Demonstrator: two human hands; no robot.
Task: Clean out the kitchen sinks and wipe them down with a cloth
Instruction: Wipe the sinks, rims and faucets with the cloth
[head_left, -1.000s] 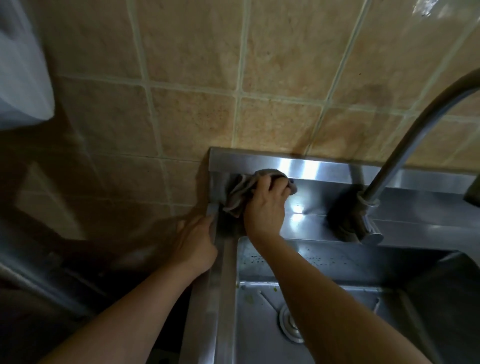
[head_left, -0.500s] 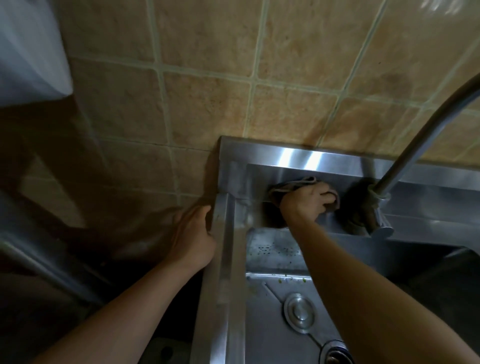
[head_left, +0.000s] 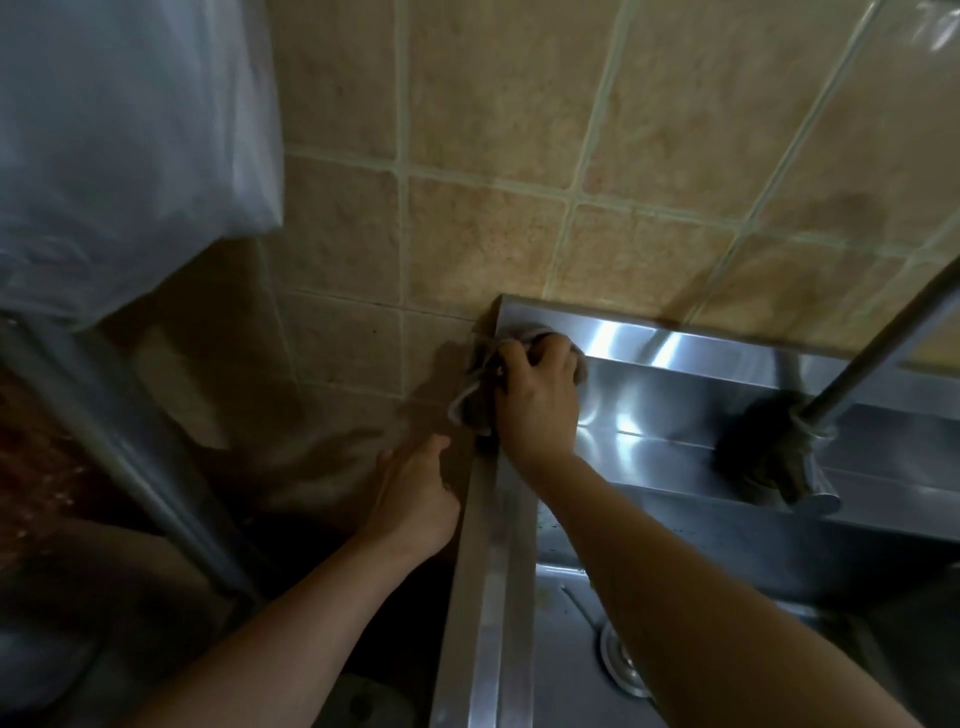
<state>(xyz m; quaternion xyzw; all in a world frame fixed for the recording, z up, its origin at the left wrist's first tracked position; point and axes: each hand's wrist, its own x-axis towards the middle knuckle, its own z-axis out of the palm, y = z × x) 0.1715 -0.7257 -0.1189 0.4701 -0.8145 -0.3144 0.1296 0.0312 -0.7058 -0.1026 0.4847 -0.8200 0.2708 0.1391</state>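
Faucet (head_left: 878, 343) spout is cut off at the 3 o'clock edge; its base sits in shadow. Drain (head_left: 621, 665) is half hidden behind the right forearm. Cloth (head_left: 475, 392) is mostly covered, only a grey fold showing. Right hand (head_left: 540, 395) has fingers curled round the cloth, pressing it on the sink (head_left: 493, 597) back-left corner, about 12 o'clock from the basin. Left hand (head_left: 415, 499) rests relaxed against the sink's outer left edge, at 9 o'clock, holding nothing.

Right hand (head_left: 537, 395) grips grey cloth (head_left: 475, 387), pressed to the steel sink's (head_left: 493, 597) back-left corner, at 12 o'clock from centre. Left hand (head_left: 415, 499) at 9 o'clock of the rim, fingers extended beside its outer face. Faucet (head_left: 878, 343) at 3 o'clock. Drain (head_left: 621, 662) at 5 o'clock. Tiled wall (head_left: 519, 130) behind. Plastic sheet (head_left: 119, 130) at 10 o'clock.
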